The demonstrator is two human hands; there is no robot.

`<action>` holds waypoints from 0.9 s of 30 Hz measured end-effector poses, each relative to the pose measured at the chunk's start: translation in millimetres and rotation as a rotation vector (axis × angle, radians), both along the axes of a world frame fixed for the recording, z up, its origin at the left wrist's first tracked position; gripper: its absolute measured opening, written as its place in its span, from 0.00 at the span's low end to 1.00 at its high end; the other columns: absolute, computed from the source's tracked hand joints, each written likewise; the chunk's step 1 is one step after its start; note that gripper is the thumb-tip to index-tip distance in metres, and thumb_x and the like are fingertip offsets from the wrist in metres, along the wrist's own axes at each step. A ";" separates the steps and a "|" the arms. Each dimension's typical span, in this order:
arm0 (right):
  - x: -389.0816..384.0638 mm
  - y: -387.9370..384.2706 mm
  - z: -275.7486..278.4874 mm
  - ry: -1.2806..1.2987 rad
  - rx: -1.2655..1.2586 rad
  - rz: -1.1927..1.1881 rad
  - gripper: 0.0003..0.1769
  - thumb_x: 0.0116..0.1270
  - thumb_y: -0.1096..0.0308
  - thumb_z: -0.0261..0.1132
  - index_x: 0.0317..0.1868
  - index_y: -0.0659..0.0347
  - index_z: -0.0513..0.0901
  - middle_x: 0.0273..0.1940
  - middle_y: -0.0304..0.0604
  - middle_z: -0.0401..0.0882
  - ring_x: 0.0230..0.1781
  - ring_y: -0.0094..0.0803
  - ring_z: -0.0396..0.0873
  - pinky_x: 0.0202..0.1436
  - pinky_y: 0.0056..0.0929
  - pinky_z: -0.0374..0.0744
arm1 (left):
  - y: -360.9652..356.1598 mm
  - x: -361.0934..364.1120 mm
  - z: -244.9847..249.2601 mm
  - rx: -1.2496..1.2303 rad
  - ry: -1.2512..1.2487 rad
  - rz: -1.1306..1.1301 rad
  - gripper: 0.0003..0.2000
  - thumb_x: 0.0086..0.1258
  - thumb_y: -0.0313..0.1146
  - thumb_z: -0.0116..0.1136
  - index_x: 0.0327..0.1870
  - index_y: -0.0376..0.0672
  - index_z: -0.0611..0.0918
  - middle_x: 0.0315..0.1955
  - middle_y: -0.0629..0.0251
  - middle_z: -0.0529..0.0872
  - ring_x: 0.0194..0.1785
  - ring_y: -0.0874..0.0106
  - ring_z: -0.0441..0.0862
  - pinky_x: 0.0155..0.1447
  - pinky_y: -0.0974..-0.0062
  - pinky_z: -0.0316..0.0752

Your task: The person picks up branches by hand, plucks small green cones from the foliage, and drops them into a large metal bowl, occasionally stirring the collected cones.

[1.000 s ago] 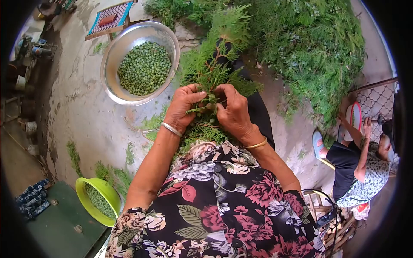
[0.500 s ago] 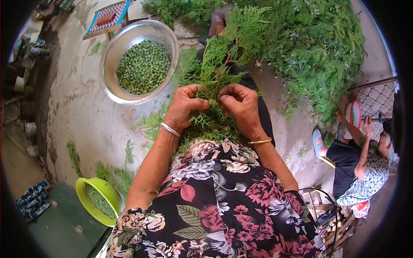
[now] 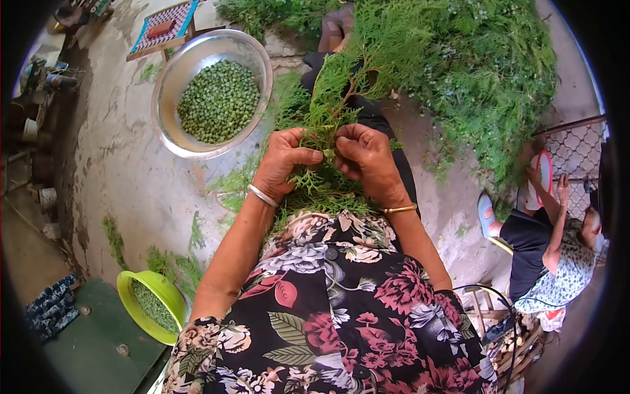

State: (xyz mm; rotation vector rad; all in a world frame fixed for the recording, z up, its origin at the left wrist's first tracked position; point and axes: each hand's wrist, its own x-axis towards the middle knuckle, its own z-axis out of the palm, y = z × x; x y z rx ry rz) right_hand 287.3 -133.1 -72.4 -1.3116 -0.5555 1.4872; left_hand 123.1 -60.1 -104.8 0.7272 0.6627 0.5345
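A leafy green arborvitae branch [image 3: 341,98] stretches up from my lap between my two hands. My left hand [image 3: 285,164], with a silver bangle at its wrist, is closed on the branch, thumb pointing inward. On the other side my right hand [image 3: 371,161], wearing a gold-coloured bangle, pinches at the foliage with thumb and index finger. A small pale green bit shows by the fingertips, too small to make out. More green sprigs [image 3: 328,197] lie across my lap. Up and to the left, a wide metal basin [image 3: 165,121] holds many small round green cones [image 3: 220,102].
A large heap of cut branches [image 3: 472,72] spreads at upper right. At lower left a lime-green bowl [image 3: 172,295] of green pieces stands beside a dark green board [image 3: 92,335]. A woven stool [image 3: 164,29] is behind the basin. Another person [image 3: 551,256] sits at right near a red-rimmed container [image 3: 544,177].
My right hand has shifted slightly and its lower fingers have moved at the foliage. My left hand keeps its hold. The other person's arms and red-rimmed container have moved a little.
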 end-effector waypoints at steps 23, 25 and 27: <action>-10.9 1.4 -12.5 -0.677 0.217 0.063 0.14 0.55 0.65 0.71 0.28 0.71 0.82 0.21 0.45 0.80 0.23 0.26 0.76 0.26 0.28 0.74 | 3.8 -0.3 -12.3 0.045 0.034 0.032 0.14 0.52 0.22 0.61 0.42 0.34 0.81 0.33 0.66 0.86 0.30 0.80 0.80 0.36 0.85 0.75; -7.2 -2.6 -11.8 -0.555 0.205 0.107 0.14 0.58 0.65 0.69 0.28 0.70 0.82 0.22 0.43 0.80 0.23 0.25 0.77 0.25 0.26 0.73 | 2.0 -0.1 -5.5 0.044 0.019 0.010 0.14 0.52 0.21 0.61 0.42 0.34 0.81 0.33 0.66 0.86 0.31 0.80 0.80 0.37 0.84 0.75; -3.8 -8.5 -9.7 -0.092 0.042 0.101 0.12 0.63 0.65 0.65 0.30 0.67 0.81 0.23 0.38 0.79 0.21 0.20 0.73 0.22 0.19 0.70 | -0.8 1.3 3.8 0.037 -0.018 -0.021 0.14 0.51 0.22 0.61 0.42 0.34 0.81 0.34 0.65 0.86 0.32 0.78 0.81 0.40 0.82 0.76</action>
